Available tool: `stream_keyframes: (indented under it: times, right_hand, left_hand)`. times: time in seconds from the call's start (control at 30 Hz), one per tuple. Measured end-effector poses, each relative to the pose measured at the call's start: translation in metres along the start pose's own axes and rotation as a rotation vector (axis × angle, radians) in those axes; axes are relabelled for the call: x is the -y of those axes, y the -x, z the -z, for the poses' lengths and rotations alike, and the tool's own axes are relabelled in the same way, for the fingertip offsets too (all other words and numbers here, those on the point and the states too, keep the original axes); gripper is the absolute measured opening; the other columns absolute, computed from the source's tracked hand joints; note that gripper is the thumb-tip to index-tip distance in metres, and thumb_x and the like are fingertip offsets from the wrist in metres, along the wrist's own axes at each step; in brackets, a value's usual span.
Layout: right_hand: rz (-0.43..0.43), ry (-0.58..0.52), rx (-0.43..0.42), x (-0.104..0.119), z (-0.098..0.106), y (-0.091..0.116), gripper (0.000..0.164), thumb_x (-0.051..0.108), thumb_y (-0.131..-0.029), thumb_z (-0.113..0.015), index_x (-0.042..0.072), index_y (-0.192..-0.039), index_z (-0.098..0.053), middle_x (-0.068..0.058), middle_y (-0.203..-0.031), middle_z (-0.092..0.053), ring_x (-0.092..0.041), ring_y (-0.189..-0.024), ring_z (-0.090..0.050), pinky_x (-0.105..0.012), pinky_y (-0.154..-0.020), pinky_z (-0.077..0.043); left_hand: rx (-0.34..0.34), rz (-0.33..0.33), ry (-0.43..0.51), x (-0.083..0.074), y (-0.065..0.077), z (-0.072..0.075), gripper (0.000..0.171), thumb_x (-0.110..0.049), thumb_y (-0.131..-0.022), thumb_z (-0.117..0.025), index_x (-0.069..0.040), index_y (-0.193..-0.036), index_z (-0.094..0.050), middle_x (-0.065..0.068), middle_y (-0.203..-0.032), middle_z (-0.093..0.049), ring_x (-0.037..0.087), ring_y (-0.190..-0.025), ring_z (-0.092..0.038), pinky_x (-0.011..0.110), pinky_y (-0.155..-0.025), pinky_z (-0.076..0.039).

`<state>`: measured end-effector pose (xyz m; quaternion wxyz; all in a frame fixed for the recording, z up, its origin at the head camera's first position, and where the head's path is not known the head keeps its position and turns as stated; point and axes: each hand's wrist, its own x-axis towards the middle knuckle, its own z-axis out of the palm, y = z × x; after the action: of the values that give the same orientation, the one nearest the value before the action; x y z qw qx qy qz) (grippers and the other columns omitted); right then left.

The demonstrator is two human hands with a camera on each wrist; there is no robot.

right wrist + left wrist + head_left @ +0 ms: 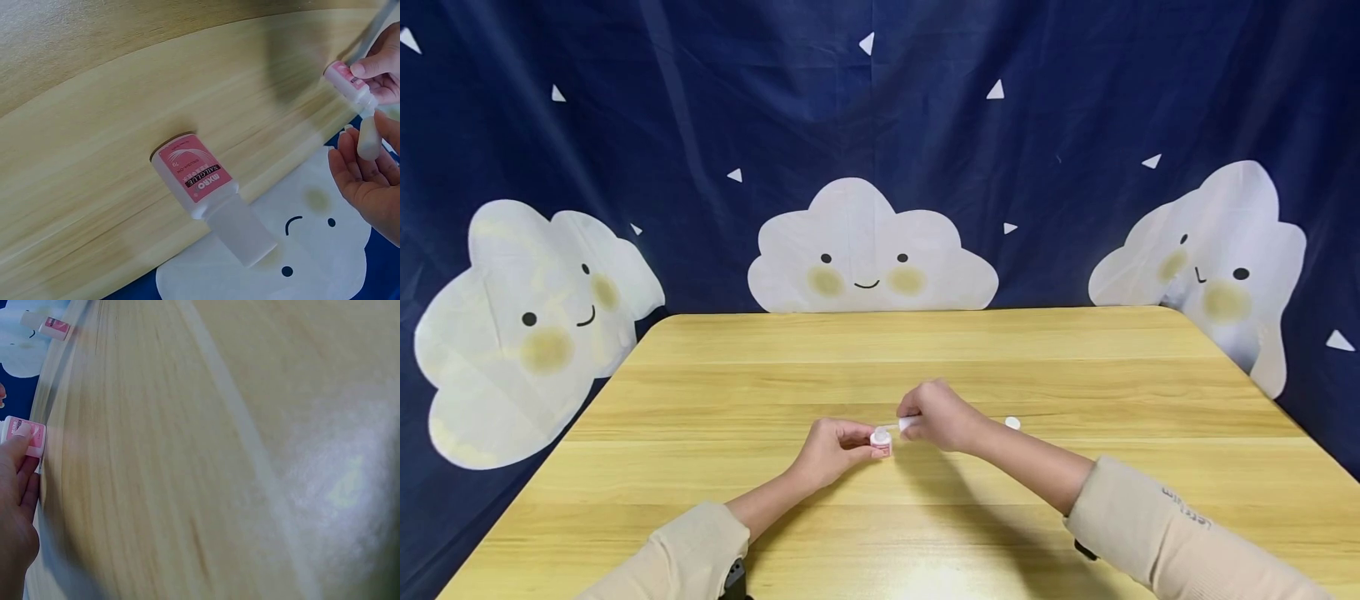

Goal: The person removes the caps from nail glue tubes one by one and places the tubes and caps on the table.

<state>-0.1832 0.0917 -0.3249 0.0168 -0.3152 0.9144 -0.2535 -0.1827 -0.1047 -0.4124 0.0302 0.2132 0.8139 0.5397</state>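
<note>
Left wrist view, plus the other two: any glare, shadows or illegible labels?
Left wrist: strong glare on the tabletop at right; head: right forearm casts a soft shadow, glare near bottom; right wrist: the capped nail glue bottle has a clear label, the held bottle illegible small print.

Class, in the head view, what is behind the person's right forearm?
A small bottle, it appears. Past the forearm only its white cap shows; the arm covers the rest. The right wrist view shows its pink label. Its contents cannot be seen.
</note>
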Motion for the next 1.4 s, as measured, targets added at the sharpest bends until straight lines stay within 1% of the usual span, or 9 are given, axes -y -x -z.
stream_keyframes:
  times: [0.2,0.43,0.5,0.63,0.73,0.83,0.97,1.13,1.4]
  right_hand:
    - [-0.015,-0.032,0.002,-0.002,0.000,0.003,0.007,0.000,-0.075,-0.073,-0.002,-0.081,-0.070,-0.006,-0.075,-0.070,-0.005,-0.063,-0.052,-0.014,-0.056,-0.045]
    - [-0.015,-0.055,-0.013,-0.006,-0.001,0.006,0.008,0.000,-0.075,-0.073,-0.003,-0.082,-0.069,-0.008,-0.076,-0.070,-0.006,-0.065,-0.055,-0.014,-0.058,-0.047]
    - [-0.015,-0.062,-0.014,-0.007,-0.001,0.008,0.008,0.000,-0.075,-0.073,-0.003,-0.082,-0.069,-0.008,-0.076,-0.070,-0.005,-0.066,-0.054,-0.014,-0.058,-0.046]
    - [-0.004,-0.078,-0.026,-0.009,-0.003,0.010,0.008,0.000,-0.076,-0.072,-0.004,-0.082,-0.069,-0.007,-0.076,-0.070,-0.004,-0.065,-0.052,-0.013,-0.057,-0.045]
    - [0.010,-0.089,-0.055,-0.012,-0.007,0.012,0.008,0.000,-0.076,-0.072,-0.004,-0.082,-0.069,-0.006,-0.074,-0.069,-0.002,-0.063,-0.051,-0.012,-0.056,-0.044]
    - [0.024,-0.105,-0.094,-0.015,-0.012,0.015,0.009,0.001,-0.077,-0.072,-0.003,-0.083,-0.069,-0.005,-0.073,-0.068,-0.001,-0.064,-0.051,-0.013,-0.057,-0.045]
    - [0.020,-0.139,-0.126,-0.019,-0.017,0.017,0.008,0.001,-0.078,-0.071,-0.003,-0.085,-0.069,-0.006,-0.076,-0.069,-0.003,-0.067,-0.056,-0.014,-0.061,-0.049]
    - [-0.003,-0.196,-0.130,-0.021,-0.023,0.020,0.007,0.000,-0.080,-0.068,-0.001,-0.087,-0.068,-0.007,-0.080,-0.071,-0.010,-0.073,-0.063,-0.015,-0.066,-0.052]
    - [-0.017,-0.263,-0.136,-0.025,-0.030,0.022,0.008,0.003,-0.081,-0.068,-0.002,-0.087,-0.066,-0.008,-0.079,-0.071,-0.013,-0.074,-0.065,-0.016,-0.070,-0.053]
  left_hand:
    - [-0.005,0.008,0.014,0.003,-0.001,-0.001,0.022,-0.008,-0.075,-0.075,0.003,-0.094,-0.072,0.017,-0.091,-0.072,0.026,-0.083,-0.070,0.014,-0.067,-0.054]
    - [-0.005,0.018,0.009,0.002,0.000,-0.002,0.024,-0.011,-0.075,-0.076,0.001,-0.094,-0.072,0.017,-0.092,-0.072,0.024,-0.083,-0.070,0.015,-0.068,-0.055]
    - [-0.005,0.013,0.009,-0.001,0.000,-0.001,0.023,-0.009,-0.075,-0.076,0.003,-0.094,-0.071,0.018,-0.092,-0.071,0.026,-0.084,-0.070,0.016,-0.069,-0.055]
    - [-0.004,0.013,0.009,-0.013,0.003,0.000,0.022,-0.003,-0.075,-0.074,0.007,-0.094,-0.070,0.022,-0.092,-0.070,0.031,-0.084,-0.070,0.016,-0.070,-0.055]
    - [-0.004,-0.001,0.014,-0.010,0.003,0.000,0.024,-0.006,-0.075,-0.075,0.005,-0.095,-0.070,0.020,-0.092,-0.070,0.028,-0.084,-0.070,0.015,-0.070,-0.055]
    - [-0.004,-0.023,0.031,0.002,0.001,-0.001,0.026,-0.011,-0.074,-0.077,0.003,-0.096,-0.071,0.018,-0.093,-0.071,0.023,-0.083,-0.070,0.014,-0.071,-0.055]
    - [0.000,-0.020,0.037,0.002,0.001,0.000,0.026,-0.010,-0.075,-0.076,0.003,-0.096,-0.071,0.018,-0.093,-0.071,0.024,-0.083,-0.070,0.015,-0.071,-0.055]
    - [-0.003,-0.013,0.038,0.001,0.001,0.000,0.026,-0.011,-0.075,-0.076,0.004,-0.096,-0.070,0.018,-0.092,-0.071,0.025,-0.084,-0.070,0.015,-0.071,-0.055]
    - [0.000,-0.020,0.035,0.001,0.001,0.000,0.026,-0.011,-0.075,-0.077,0.003,-0.096,-0.071,0.018,-0.093,-0.071,0.025,-0.084,-0.070,0.017,-0.072,-0.055]
